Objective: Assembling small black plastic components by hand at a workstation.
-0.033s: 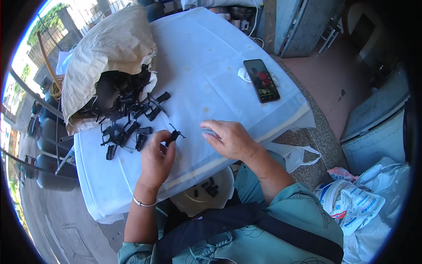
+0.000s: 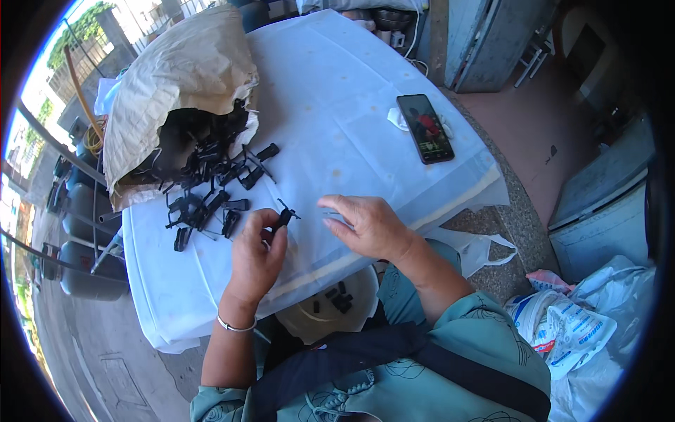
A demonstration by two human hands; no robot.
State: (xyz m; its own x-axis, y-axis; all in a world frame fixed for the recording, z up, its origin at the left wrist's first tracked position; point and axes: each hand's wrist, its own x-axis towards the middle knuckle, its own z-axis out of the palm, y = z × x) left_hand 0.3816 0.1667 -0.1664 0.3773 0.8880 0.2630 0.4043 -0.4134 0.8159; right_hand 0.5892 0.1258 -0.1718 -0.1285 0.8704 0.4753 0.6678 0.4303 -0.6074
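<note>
White-clothed table (image 2: 351, 91): sack (image 2: 176, 77), phone (image 2: 425, 128), black parts (image 2: 211, 190)

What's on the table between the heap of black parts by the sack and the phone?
Nothing: in the head view, only bare white cloth with faint stains lies between the black parts and the phone.

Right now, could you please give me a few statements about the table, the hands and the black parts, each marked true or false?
1. The left hand pinches a small black plastic part. True.
2. The phone lies in the sack. False: it lies on the white tablecloth, apart from the sack.
3. Black parts spill from the sack's mouth. True.
4. The right hand grips the phone. False: it is beside the left hand, far from it.
</note>
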